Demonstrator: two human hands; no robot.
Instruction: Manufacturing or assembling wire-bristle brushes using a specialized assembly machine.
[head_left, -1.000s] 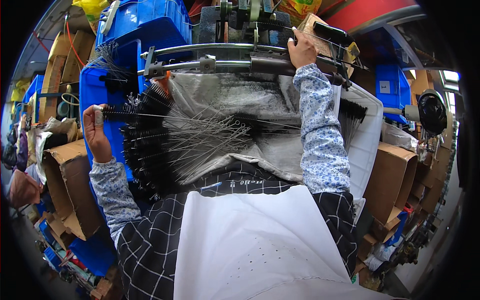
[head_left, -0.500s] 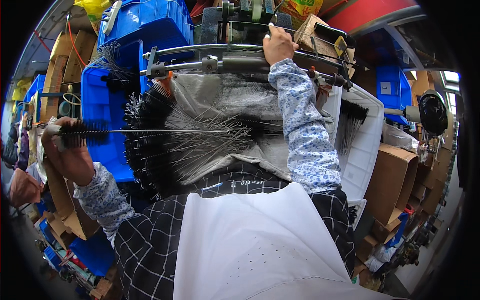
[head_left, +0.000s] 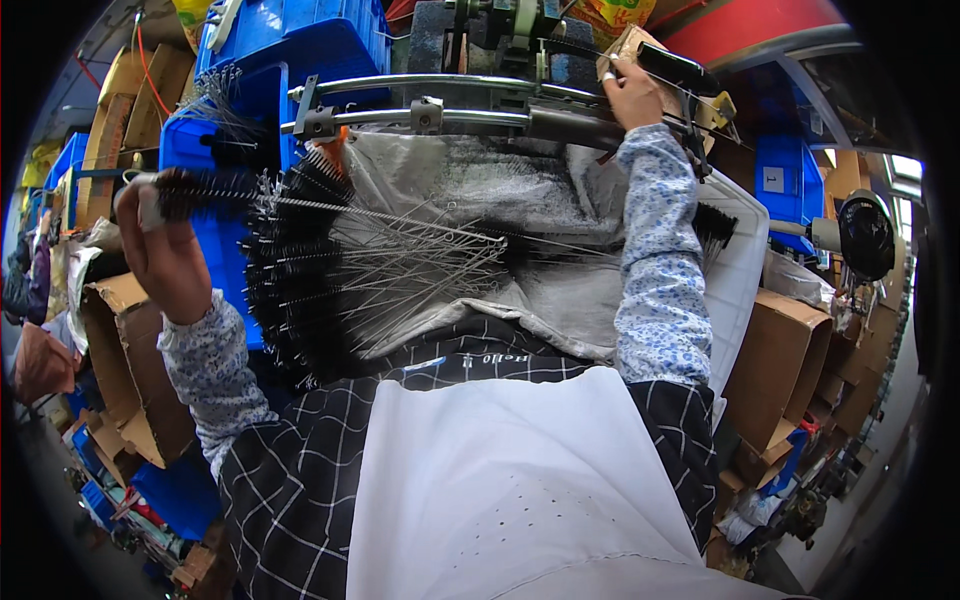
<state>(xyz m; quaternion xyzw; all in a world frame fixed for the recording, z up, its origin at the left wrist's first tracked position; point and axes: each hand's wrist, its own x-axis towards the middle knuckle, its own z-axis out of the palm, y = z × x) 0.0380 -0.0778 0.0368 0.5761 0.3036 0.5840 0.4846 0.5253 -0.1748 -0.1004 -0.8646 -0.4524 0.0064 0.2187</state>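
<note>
At the left, my left hand (head_left: 168, 258) is raised with its fingers closed round the black bristle head of a wire brush (head_left: 207, 195). The brush's twisted wire stem slants right across a pile of similar brushes (head_left: 300, 270), whose black heads face left and whose looped stems point right. My right hand (head_left: 638, 97) reaches to the right end of a machine with two metal rails (head_left: 465, 118). Its fingers are curled beside a thin dark bristly length (head_left: 575, 50) running from the machine's middle; whatever they grip is hidden.
A grey cloth (head_left: 450, 165) lies under the pile. Blue crates (head_left: 290, 45) stand at the far left, one holding wire stems. To the right are a white bin (head_left: 735, 280) with brushes, a cardboard box (head_left: 780, 355) and a black fan (head_left: 866, 235).
My right hand has moved right along the machine. My left hand has risen slightly with its brush, and the stem now slopes down to the right.
</note>
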